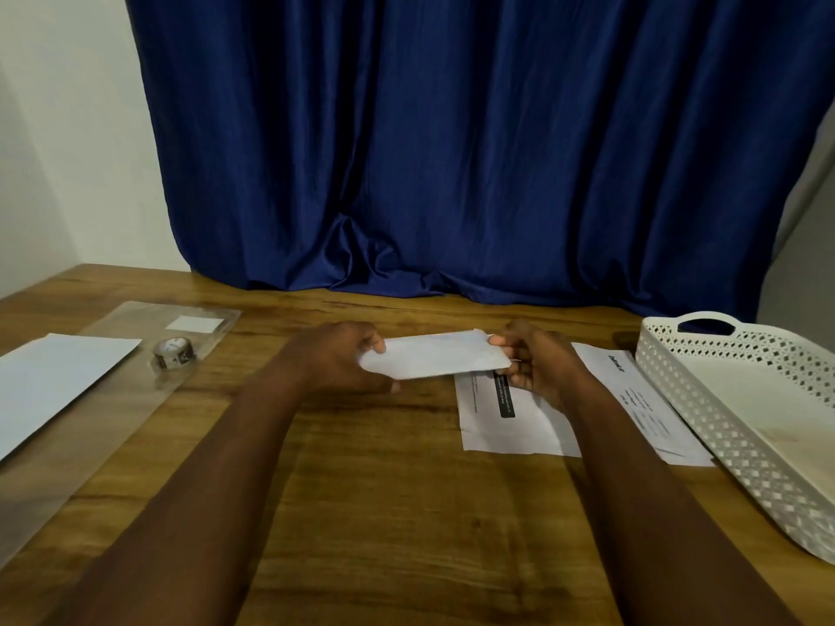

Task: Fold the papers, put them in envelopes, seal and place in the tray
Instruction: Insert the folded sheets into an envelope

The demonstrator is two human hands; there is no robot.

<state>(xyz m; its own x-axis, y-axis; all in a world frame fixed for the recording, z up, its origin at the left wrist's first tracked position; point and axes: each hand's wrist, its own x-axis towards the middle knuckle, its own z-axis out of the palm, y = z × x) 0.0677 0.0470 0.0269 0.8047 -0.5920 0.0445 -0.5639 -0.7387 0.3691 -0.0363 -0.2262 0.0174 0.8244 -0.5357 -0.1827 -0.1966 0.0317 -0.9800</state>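
A: Your left hand [336, 354] and right hand [533, 363] each pinch one end of the envelope [433, 356], up above the table [384, 490].

B: Is it ready?

A: Looks like the closing step. Next you stick it shut, then put it in the tray [705, 399].

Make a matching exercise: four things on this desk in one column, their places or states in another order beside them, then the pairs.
Things:
1. white envelope
2. roll of tape
3. white perforated tray
4. printed papers

Places or states:
A. lying flat on the table under the right hand
B. held off the table by both hands
C. at the right edge of the table
D. sitting on a clear plastic sleeve at the left

Pairs: 1-B, 2-D, 3-C, 4-A
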